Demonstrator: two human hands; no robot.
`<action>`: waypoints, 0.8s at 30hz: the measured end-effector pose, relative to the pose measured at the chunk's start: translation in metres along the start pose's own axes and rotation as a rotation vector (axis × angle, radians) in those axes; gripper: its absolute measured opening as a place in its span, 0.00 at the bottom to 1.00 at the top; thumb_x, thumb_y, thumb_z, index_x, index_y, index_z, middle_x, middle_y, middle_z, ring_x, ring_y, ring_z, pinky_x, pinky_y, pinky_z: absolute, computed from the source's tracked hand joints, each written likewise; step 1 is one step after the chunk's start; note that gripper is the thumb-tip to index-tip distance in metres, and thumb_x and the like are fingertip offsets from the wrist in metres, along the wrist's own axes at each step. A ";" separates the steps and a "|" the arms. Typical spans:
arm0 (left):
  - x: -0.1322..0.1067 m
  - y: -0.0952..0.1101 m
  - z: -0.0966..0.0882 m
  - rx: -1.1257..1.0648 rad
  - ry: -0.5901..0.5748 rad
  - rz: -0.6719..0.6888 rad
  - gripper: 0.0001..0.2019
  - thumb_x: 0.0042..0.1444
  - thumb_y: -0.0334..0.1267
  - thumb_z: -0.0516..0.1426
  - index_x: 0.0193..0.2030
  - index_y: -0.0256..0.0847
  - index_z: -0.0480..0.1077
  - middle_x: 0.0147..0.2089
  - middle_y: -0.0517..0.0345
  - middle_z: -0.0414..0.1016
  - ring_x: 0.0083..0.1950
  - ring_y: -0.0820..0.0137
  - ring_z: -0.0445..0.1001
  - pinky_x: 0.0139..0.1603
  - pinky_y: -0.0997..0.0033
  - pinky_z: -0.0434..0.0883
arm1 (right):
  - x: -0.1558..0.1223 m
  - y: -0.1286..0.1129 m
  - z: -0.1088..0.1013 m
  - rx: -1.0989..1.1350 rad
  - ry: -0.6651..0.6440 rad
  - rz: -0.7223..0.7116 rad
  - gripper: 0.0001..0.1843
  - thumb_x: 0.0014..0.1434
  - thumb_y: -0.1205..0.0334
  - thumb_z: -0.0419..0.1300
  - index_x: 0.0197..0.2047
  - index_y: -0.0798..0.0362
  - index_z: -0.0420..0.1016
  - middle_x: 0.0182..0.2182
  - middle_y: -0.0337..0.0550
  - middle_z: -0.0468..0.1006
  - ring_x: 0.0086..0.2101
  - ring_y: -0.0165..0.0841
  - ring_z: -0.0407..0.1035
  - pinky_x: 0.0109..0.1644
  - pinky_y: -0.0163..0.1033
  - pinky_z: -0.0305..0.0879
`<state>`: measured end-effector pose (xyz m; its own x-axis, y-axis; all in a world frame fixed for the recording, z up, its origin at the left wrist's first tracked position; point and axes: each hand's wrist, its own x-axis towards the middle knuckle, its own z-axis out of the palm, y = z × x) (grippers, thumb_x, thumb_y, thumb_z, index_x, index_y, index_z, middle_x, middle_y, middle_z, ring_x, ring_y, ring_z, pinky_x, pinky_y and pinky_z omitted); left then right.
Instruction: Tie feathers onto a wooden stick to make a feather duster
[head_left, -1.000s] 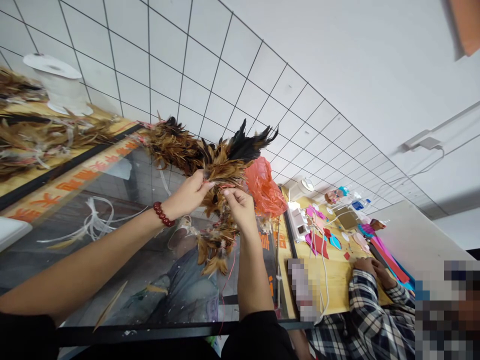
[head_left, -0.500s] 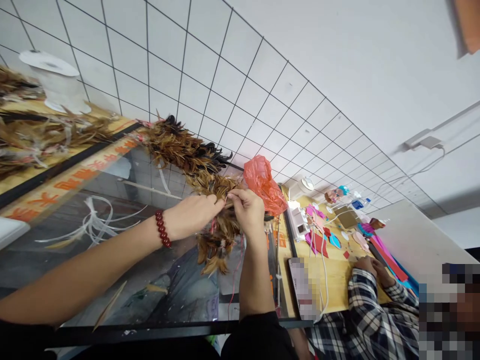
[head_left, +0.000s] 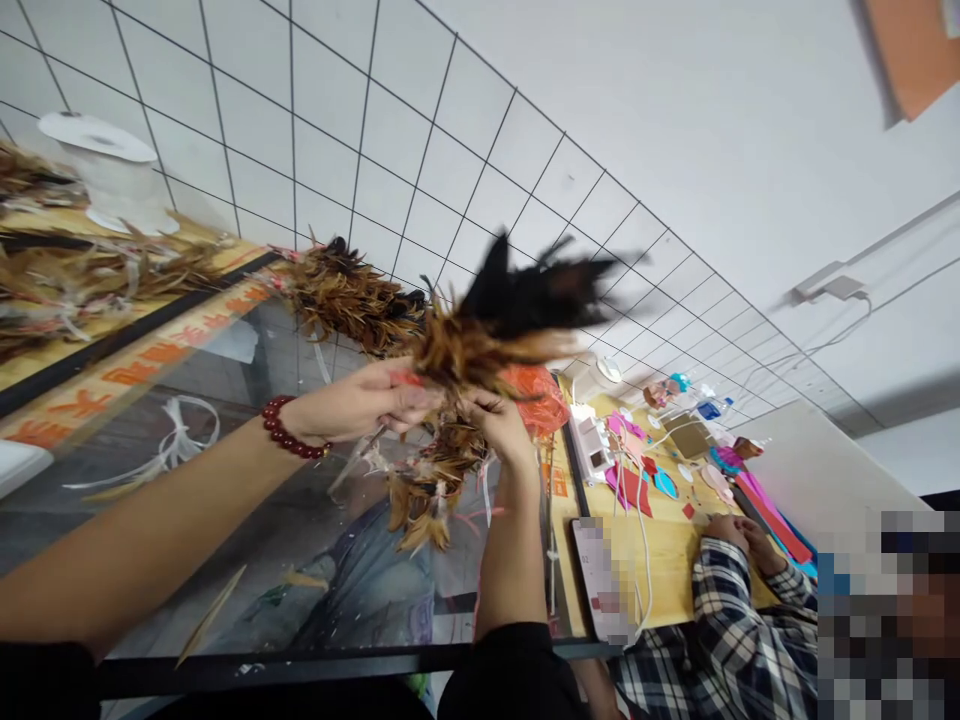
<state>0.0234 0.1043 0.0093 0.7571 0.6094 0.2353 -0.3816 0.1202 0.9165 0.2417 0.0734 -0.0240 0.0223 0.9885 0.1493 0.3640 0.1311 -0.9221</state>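
Note:
My left hand (head_left: 379,400), with a dark red bead bracelet (head_left: 281,430) at its wrist, is closed round the bound end of a bundle of feathers (head_left: 495,330). The bundle is raised and slants up to the right, golden brown near the hand, with black tips blurred by motion. Just under it my right hand (head_left: 499,425) has its fingers curled in a pinch; what they hold is hidden by the feathers. Below and between the hands, more brown feather bunches (head_left: 431,490) lie on the glass tabletop. Pink string (head_left: 480,550) hangs by my right forearm.
Feather bundles (head_left: 360,300) line the table's back by the wire grid (head_left: 337,130). White strips (head_left: 180,430) lie left, and a white spool (head_left: 109,170) stands behind. A red plastic bag (head_left: 544,400), phone (head_left: 600,580) and power strip (head_left: 592,440) are right, beside another person's hands (head_left: 739,535).
Both hands were pinching together at the feathers, low over the glass. Now a black-tipped feather bundle is lifted in my left hand, covering part of the red bag, and the hands are slightly apart.

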 end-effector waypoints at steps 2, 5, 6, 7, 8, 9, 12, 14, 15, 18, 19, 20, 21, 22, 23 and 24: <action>0.002 0.001 -0.002 -0.229 0.026 -0.022 0.13 0.54 0.40 0.64 0.34 0.32 0.67 0.27 0.65 0.54 0.23 0.82 0.48 0.20 0.83 0.51 | 0.003 -0.002 0.007 -0.009 0.018 -0.027 0.11 0.52 0.54 0.62 0.26 0.53 0.79 0.22 0.36 0.72 0.27 0.31 0.65 0.34 0.36 0.62; 0.003 0.009 -0.010 -0.410 0.109 -0.007 0.09 0.57 0.34 0.62 0.37 0.30 0.67 0.30 0.63 0.55 0.24 0.83 0.49 0.19 0.85 0.52 | 0.006 -0.002 0.005 0.036 0.147 -0.060 0.10 0.51 0.55 0.62 0.26 0.53 0.79 0.22 0.36 0.73 0.26 0.30 0.64 0.35 0.35 0.61; 0.003 0.012 -0.013 -0.447 0.134 -0.009 0.07 0.58 0.33 0.60 0.38 0.29 0.67 0.30 0.62 0.55 0.23 0.82 0.49 0.19 0.85 0.54 | 0.007 -0.001 0.002 0.065 0.196 -0.063 0.10 0.50 0.55 0.62 0.27 0.53 0.79 0.22 0.36 0.74 0.27 0.30 0.64 0.36 0.36 0.61; 0.003 0.015 -0.016 -0.476 0.155 -0.017 0.05 0.60 0.32 0.57 0.38 0.29 0.67 0.30 0.62 0.55 0.23 0.82 0.50 0.18 0.85 0.55 | 0.007 0.000 -0.002 0.093 0.240 -0.061 0.10 0.49 0.55 0.63 0.27 0.53 0.80 0.23 0.37 0.75 0.28 0.31 0.65 0.37 0.36 0.62; 0.003 0.017 -0.019 -0.495 0.171 -0.028 0.05 0.61 0.31 0.55 0.37 0.30 0.67 0.29 0.61 0.55 0.23 0.82 0.51 0.18 0.85 0.56 | 0.008 0.001 -0.006 0.118 0.274 -0.055 0.09 0.48 0.55 0.63 0.26 0.53 0.80 0.24 0.37 0.76 0.28 0.31 0.66 0.37 0.37 0.62; 0.003 0.018 -0.022 -0.505 0.185 -0.039 0.05 0.62 0.31 0.54 0.36 0.30 0.67 0.29 0.61 0.56 0.22 0.81 0.52 0.18 0.84 0.57 | 0.007 0.001 -0.010 0.138 0.303 -0.047 0.09 0.47 0.55 0.64 0.26 0.53 0.80 0.24 0.38 0.77 0.28 0.31 0.66 0.38 0.37 0.63; 0.005 0.015 -0.029 -0.484 0.235 -0.078 0.08 0.64 0.32 0.53 0.34 0.31 0.67 0.27 0.61 0.57 0.20 0.82 0.51 0.16 0.85 0.54 | 0.000 -0.002 -0.019 0.140 0.299 -0.043 0.09 0.47 0.55 0.65 0.25 0.52 0.80 0.24 0.38 0.77 0.28 0.31 0.67 0.37 0.37 0.63; 0.007 0.011 -0.033 -0.461 0.280 -0.099 0.09 0.65 0.33 0.53 0.32 0.33 0.67 0.25 0.62 0.57 0.19 0.83 0.51 0.15 0.85 0.51 | -0.007 -0.008 -0.025 0.085 0.109 -0.046 0.10 0.48 0.54 0.66 0.27 0.52 0.81 0.25 0.39 0.78 0.28 0.32 0.69 0.37 0.37 0.65; 0.008 0.009 -0.035 -0.452 0.293 -0.113 0.10 0.65 0.34 0.53 0.32 0.33 0.67 0.24 0.62 0.58 0.18 0.83 0.51 0.15 0.84 0.50 | -0.011 -0.011 -0.028 0.048 -0.041 -0.052 0.11 0.50 0.53 0.66 0.28 0.52 0.82 0.26 0.40 0.79 0.29 0.33 0.70 0.37 0.37 0.65; 0.009 0.006 -0.038 -0.425 0.283 -0.157 0.12 0.66 0.36 0.51 0.31 0.35 0.67 0.23 0.62 0.58 0.18 0.83 0.50 0.15 0.84 0.48 | -0.014 -0.012 -0.034 -0.083 -0.378 -0.108 0.15 0.55 0.50 0.63 0.37 0.51 0.84 0.34 0.43 0.82 0.35 0.35 0.73 0.42 0.38 0.68; 0.009 0.006 -0.037 -0.412 0.275 -0.169 0.13 0.67 0.36 0.50 0.31 0.35 0.66 0.23 0.63 0.58 0.17 0.83 0.50 0.15 0.84 0.48 | -0.012 -0.009 -0.034 -0.154 -0.355 -0.111 0.16 0.58 0.50 0.61 0.39 0.51 0.84 0.37 0.44 0.83 0.38 0.35 0.74 0.44 0.38 0.68; 0.009 0.007 -0.035 -0.398 0.273 -0.177 0.13 0.67 0.35 0.49 0.31 0.35 0.66 0.23 0.63 0.57 0.18 0.84 0.49 0.15 0.84 0.48 | -0.008 -0.004 -0.031 -0.255 -0.269 -0.088 0.15 0.61 0.52 0.59 0.40 0.51 0.84 0.38 0.45 0.83 0.40 0.35 0.74 0.46 0.38 0.68; 0.009 0.007 -0.034 -0.383 0.277 -0.186 0.13 0.67 0.34 0.48 0.31 0.35 0.65 0.23 0.63 0.57 0.18 0.84 0.49 0.15 0.85 0.48 | -0.004 0.001 -0.026 -0.383 -0.161 -0.039 0.14 0.62 0.56 0.57 0.40 0.51 0.84 0.39 0.45 0.83 0.41 0.35 0.75 0.47 0.38 0.67; 0.009 0.008 -0.031 -0.374 0.284 -0.197 0.13 0.67 0.33 0.48 0.30 0.34 0.64 0.24 0.64 0.56 0.18 0.84 0.48 0.15 0.85 0.48 | 0.001 0.007 -0.019 -0.519 -0.072 0.025 0.13 0.62 0.59 0.56 0.38 0.50 0.84 0.39 0.45 0.83 0.42 0.35 0.75 0.48 0.37 0.66; 0.008 0.009 -0.029 -0.369 0.292 -0.207 0.13 0.67 0.32 0.47 0.30 0.34 0.63 0.24 0.64 0.55 0.18 0.84 0.48 0.15 0.86 0.48 | 0.006 0.013 -0.010 -0.649 -0.024 0.086 0.12 0.61 0.61 0.57 0.37 0.49 0.84 0.38 0.44 0.83 0.42 0.36 0.75 0.47 0.37 0.66; 0.008 0.010 -0.027 -0.369 0.299 -0.215 0.13 0.67 0.31 0.46 0.31 0.34 0.63 0.24 0.64 0.55 0.18 0.84 0.48 0.15 0.86 0.49 | 0.010 0.018 0.001 -0.758 -0.023 0.131 0.11 0.59 0.62 0.58 0.36 0.48 0.84 0.37 0.44 0.84 0.41 0.36 0.75 0.46 0.37 0.66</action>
<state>0.0113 0.1314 0.0119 0.6750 0.7314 -0.0973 -0.4365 0.5022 0.7465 0.2479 0.0860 -0.0396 0.0929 0.9949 0.0406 0.8984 -0.0661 -0.4342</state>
